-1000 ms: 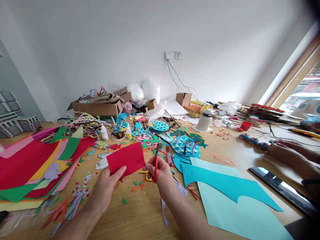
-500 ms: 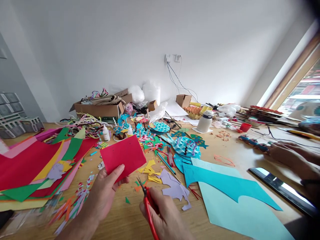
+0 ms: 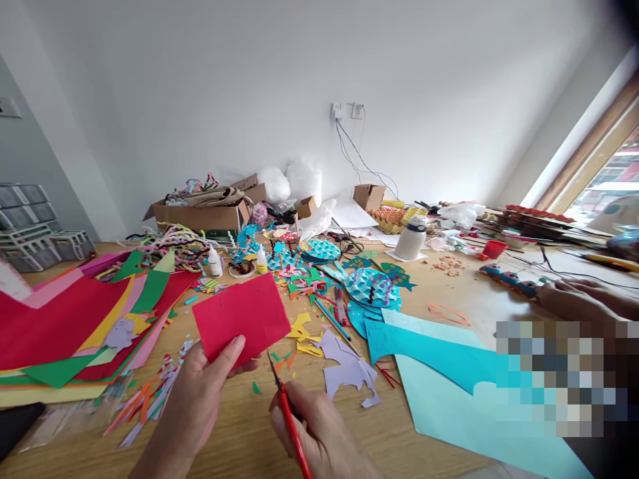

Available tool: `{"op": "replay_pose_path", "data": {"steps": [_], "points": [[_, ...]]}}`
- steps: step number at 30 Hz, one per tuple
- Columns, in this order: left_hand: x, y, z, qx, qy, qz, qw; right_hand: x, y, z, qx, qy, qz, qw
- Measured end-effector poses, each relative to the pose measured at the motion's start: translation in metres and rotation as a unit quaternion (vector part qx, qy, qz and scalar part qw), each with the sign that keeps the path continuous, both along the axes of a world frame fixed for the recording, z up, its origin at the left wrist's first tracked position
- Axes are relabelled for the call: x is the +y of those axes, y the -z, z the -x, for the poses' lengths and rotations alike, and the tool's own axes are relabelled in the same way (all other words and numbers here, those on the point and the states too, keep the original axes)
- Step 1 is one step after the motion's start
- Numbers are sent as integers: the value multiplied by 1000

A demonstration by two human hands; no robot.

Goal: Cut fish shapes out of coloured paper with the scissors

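Note:
Between the thumb and fingers of my left hand (image 3: pixel 212 376) is a flat red sheet (image 3: pixel 244 313), held up above the table and tilted toward me. My right hand (image 3: pixel 317 429) grips red-handled scissors (image 3: pixel 285 406), their dark blades pointing up and left. The blade tips are close to the sheet's lower right corner; I cannot tell whether they touch it. Lavender scraps (image 3: pixel 344 366) and yellow scraps (image 3: pixel 302 332) lie on the table just beyond my right hand.
Stacked coloured sheets (image 3: pixel 84 313) cover the left side. Pale teal sheet (image 3: pixel 439 412) and a blue cut-out (image 3: pixel 419 346) lie right. Glue bottles (image 3: pixel 214 261), a cardboard box (image 3: pixel 200 219) and a white bottle (image 3: pixel 411 239) stand behind. Another person's hands (image 3: pixel 584 296) rest at far right.
My right hand has moved slightly left, bringing the scissors closer to the red sheet. The scissor blades look closer together. The sheet has shifted a little left.

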State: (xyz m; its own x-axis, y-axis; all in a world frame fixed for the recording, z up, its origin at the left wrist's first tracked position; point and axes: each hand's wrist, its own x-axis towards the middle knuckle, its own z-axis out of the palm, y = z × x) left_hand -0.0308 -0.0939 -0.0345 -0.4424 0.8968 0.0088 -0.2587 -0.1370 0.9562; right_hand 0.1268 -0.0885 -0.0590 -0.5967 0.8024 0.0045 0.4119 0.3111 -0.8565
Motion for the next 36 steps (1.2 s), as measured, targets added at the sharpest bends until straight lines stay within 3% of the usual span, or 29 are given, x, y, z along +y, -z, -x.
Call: {"op": "replay_pose_path", "data": {"steps": [5,16,25,29,36], "points": [[-1,0,-3,6,14,16,1000,-3,-13,-2,-5,13,28,1000],[-1,10,-4,17,54,39,998,2,-15,0,41,15,67,997],[-2,9,-7,2,57,42,997,1,7,3,83,33,122,988],[-3,6,-8,-12,56,46,997,4,18,4,99,30,102,989],[-4,4,-9,-28,43,53,997,4,20,5,104,38,117,987]]}}
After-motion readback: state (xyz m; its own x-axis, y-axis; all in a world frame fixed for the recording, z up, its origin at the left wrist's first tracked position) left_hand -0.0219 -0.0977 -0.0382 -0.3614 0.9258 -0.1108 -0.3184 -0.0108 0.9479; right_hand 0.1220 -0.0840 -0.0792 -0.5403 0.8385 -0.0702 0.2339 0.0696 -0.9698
